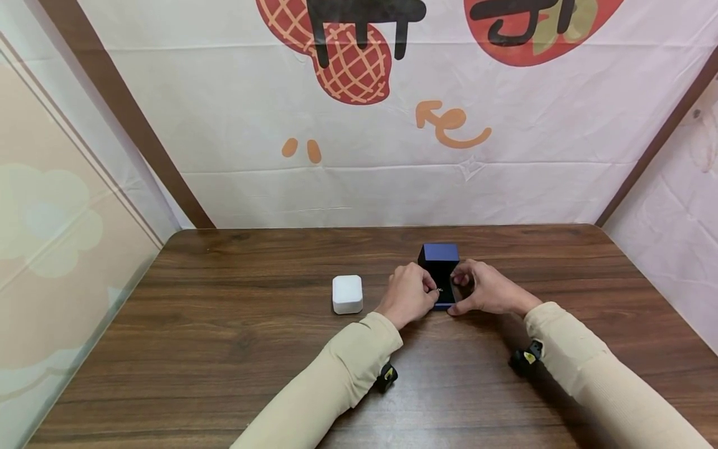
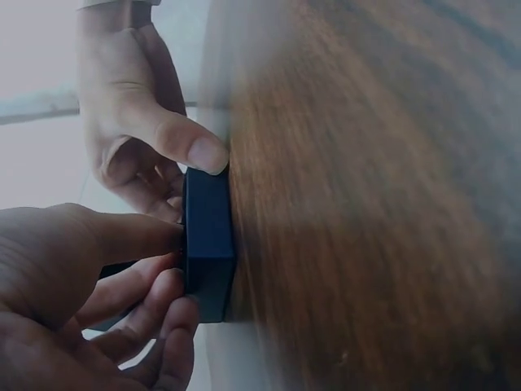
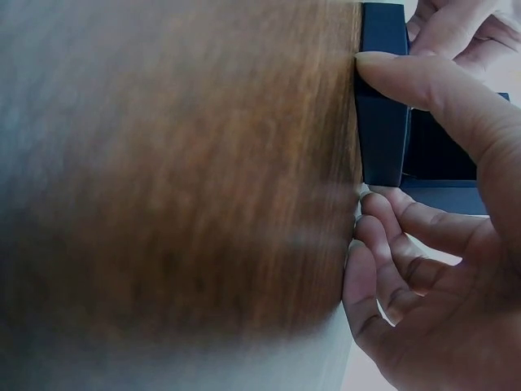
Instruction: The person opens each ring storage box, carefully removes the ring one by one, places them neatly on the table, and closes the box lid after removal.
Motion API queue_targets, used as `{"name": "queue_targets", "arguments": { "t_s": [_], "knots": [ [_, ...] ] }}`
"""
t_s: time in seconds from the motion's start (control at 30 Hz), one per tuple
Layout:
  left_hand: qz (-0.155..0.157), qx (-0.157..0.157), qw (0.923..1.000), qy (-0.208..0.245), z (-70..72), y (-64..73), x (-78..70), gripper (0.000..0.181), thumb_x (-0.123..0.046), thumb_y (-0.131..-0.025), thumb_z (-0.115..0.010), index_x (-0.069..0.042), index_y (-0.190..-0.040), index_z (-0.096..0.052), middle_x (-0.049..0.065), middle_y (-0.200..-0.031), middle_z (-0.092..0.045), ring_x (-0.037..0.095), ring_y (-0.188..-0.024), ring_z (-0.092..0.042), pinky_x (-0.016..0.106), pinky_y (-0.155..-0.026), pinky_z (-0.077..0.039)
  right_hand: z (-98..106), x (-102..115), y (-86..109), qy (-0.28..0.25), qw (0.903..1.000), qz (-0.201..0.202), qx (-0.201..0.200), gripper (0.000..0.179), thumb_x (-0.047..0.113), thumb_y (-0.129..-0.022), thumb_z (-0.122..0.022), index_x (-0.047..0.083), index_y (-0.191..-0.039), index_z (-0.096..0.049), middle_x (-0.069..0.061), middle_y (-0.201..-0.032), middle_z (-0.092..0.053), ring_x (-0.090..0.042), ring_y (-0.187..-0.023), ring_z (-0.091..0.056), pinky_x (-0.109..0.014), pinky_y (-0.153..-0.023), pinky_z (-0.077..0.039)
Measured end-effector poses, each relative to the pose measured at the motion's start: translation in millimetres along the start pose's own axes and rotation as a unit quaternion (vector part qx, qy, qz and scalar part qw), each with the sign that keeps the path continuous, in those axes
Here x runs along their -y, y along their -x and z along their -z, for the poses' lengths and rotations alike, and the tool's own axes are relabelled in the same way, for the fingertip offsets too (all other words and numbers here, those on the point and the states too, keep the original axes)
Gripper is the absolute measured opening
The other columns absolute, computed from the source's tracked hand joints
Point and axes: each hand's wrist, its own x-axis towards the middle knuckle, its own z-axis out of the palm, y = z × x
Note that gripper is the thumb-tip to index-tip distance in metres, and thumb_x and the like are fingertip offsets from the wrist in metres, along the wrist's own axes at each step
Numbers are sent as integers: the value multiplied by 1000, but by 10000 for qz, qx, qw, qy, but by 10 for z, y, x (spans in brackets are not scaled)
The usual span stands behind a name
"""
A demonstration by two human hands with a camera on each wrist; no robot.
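Observation:
A dark blue ring box (image 1: 440,252) stands on the table with its lid raised and a black inside. At its black insert a small silvery ring (image 1: 440,290) shows beside the fingertips of my left hand (image 1: 408,293), which pinches it. My right hand (image 1: 487,289) grips the box's base, thumb at the front corner and fingers along the right side. In the left wrist view, the left thumb and fingers meet at the top of the box base (image 2: 210,216), and the ring is hidden. The right wrist view shows the right thumb (image 3: 399,75) pressed to the base.
A white box (image 1: 347,294) with rounded corners sits to the left of my left hand. All stand on a dark wood-grain table (image 1: 241,349). Behind its far edge hangs a printed white cloth (image 1: 241,125).

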Motion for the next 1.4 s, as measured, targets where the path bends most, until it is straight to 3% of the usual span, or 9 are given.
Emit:
{"name": "queue_targets", "arguments": {
  "t_s": [0.5,1.03,1.4],
  "knots": [
    [-714,-98,9971,-241,-41,7,10,13,-9,-89,-73,-11,-77,-77,-9,-64,-59,7,-68,-55,22,-65,-45,3,-15,-4,-26,10000,-11,26,62,24,-71,-93,-6,-115,-62,-12,-106,-62,-25,-96,-57,-42,-84,-48],
    [-625,194,9979,26,5,-1,1,11,-10,-94,-71,-9,-84,-75,-7,-70,-62,7,-69,-56,22,-68,-47,14,1,-15,-27,10000,42,23,61,24,-70,-93,-6,-115,-63,-12,-106,-62,-25,-95,-58,-42,-84,-48],
    [-520,337,9966,542,153,32,-49,11,-12,-94,-71,-7,-86,-75,-4,-74,-67,4,-66,-57,19,-62,-46,27,-3,-19,-79,10000,-26,47,63,26,-70,-93,-5,-115,-62,-11,-106,-62,-24,-95,-57,-41,-85,-47]
  ]
}}
